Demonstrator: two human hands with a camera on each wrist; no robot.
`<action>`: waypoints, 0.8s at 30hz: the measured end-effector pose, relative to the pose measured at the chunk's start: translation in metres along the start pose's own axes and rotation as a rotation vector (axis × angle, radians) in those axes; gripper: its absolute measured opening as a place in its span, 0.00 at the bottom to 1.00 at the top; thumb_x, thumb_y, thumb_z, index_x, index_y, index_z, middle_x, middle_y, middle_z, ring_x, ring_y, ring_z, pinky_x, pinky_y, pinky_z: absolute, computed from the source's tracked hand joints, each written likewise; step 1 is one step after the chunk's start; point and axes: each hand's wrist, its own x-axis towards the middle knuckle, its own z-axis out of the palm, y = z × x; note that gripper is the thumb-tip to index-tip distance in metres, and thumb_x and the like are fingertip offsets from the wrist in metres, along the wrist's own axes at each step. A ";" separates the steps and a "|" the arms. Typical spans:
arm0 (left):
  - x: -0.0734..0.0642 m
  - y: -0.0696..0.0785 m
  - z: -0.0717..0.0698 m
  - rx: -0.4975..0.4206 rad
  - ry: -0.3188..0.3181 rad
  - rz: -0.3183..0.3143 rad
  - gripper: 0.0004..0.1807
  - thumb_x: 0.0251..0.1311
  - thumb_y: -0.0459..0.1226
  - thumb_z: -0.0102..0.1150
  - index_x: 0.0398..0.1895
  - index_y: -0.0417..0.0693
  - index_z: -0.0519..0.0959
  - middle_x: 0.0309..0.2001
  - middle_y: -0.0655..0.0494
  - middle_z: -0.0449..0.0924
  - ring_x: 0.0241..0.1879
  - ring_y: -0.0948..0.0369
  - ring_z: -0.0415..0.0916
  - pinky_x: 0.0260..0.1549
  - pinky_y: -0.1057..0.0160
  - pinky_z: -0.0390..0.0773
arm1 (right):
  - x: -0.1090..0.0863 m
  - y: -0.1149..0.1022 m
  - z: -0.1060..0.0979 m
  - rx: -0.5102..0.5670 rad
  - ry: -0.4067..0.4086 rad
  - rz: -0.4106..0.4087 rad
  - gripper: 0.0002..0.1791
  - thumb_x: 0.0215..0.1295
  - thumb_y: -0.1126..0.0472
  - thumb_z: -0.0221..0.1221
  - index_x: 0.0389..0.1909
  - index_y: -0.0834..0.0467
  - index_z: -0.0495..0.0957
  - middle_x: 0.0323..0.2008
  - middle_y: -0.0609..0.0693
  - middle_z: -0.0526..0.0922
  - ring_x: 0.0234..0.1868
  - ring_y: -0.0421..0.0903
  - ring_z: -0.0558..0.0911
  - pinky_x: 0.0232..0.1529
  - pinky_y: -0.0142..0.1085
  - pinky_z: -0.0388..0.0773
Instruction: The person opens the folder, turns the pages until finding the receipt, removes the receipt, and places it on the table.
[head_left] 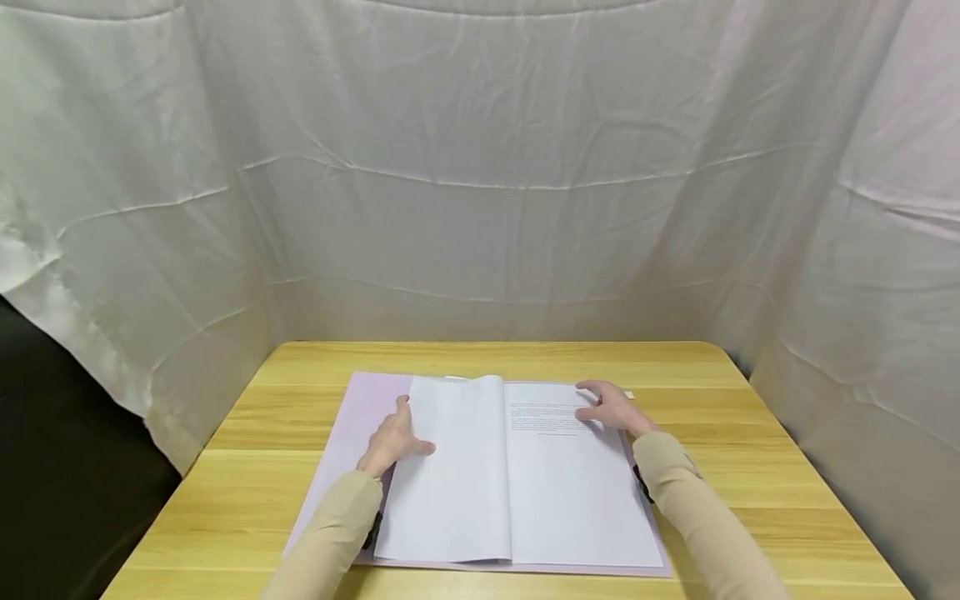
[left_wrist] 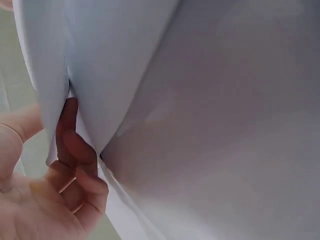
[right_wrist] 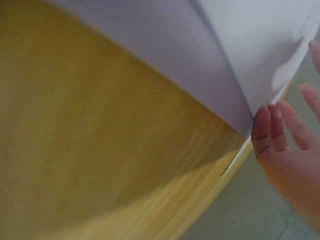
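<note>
An open book [head_left: 585, 492] with a lilac cover [head_left: 341, 450] and white pages lies on the table. A blank left page [head_left: 453, 475] bows up near the spine; the right page has a few printed lines near its top. My left hand [head_left: 393, 442] is at the left page's outer edge. The left wrist view shows that sheet between the thumb, partly hidden behind it, and the curled fingers [left_wrist: 75, 145]. My right hand [head_left: 618, 408] is at the right page's upper outer corner, thumb and forefinger spread over the paper. Other fingertips [right_wrist: 262, 125] touch the page corner.
The book lies in the middle of a light wooden table [head_left: 750, 467] with rounded far corners. A small white tab [head_left: 628, 395] shows beyond the right hand. Pale curtains [head_left: 480, 250] hang behind and at the sides, and something black [head_left: 60, 467] stands at the left.
</note>
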 end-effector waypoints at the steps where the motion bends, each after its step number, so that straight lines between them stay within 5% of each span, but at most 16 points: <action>1: 0.000 0.000 0.001 0.015 0.005 0.003 0.60 0.46 0.37 0.80 0.76 0.30 0.49 0.55 0.25 0.78 0.50 0.37 0.80 0.53 0.37 0.79 | 0.001 0.001 0.000 -0.021 0.010 -0.005 0.34 0.62 0.60 0.67 0.66 0.69 0.70 0.67 0.72 0.70 0.66 0.71 0.71 0.68 0.63 0.68; 4: -0.001 0.000 0.002 0.055 0.019 0.009 0.62 0.45 0.38 0.80 0.77 0.30 0.48 0.50 0.29 0.81 0.40 0.44 0.80 0.48 0.39 0.80 | 0.003 0.002 0.001 -0.067 0.035 -0.008 0.34 0.61 0.60 0.68 0.66 0.70 0.70 0.67 0.72 0.70 0.70 0.73 0.65 0.72 0.66 0.60; 10: -0.001 0.003 0.003 0.136 0.068 0.044 0.62 0.42 0.40 0.82 0.76 0.30 0.52 0.59 0.29 0.73 0.50 0.41 0.72 0.53 0.44 0.75 | 0.005 0.004 0.000 -0.109 0.096 -0.027 0.33 0.58 0.60 0.69 0.62 0.70 0.74 0.64 0.72 0.74 0.67 0.72 0.67 0.71 0.66 0.59; 14: 0.002 0.005 0.006 0.087 0.059 0.097 0.58 0.42 0.36 0.81 0.75 0.30 0.55 0.63 0.29 0.65 0.58 0.39 0.65 0.59 0.44 0.72 | 0.006 0.006 -0.001 -0.106 0.137 -0.006 0.33 0.55 0.59 0.71 0.60 0.69 0.76 0.62 0.71 0.75 0.64 0.71 0.66 0.68 0.64 0.62; 17: 0.004 0.005 0.010 0.011 -0.018 0.166 0.51 0.46 0.28 0.74 0.73 0.29 0.56 0.71 0.28 0.57 0.71 0.34 0.56 0.72 0.37 0.61 | 0.006 0.006 -0.002 -0.111 0.155 0.028 0.34 0.53 0.58 0.72 0.60 0.68 0.77 0.62 0.72 0.73 0.63 0.70 0.65 0.65 0.63 0.64; 24: 0.007 0.010 0.018 -0.015 -0.274 0.357 0.41 0.52 0.16 0.46 0.75 0.28 0.53 0.78 0.29 0.47 0.79 0.35 0.43 0.77 0.34 0.43 | 0.011 0.009 -0.001 -0.145 0.198 0.060 0.34 0.53 0.59 0.72 0.61 0.67 0.76 0.61 0.72 0.71 0.63 0.71 0.64 0.62 0.63 0.65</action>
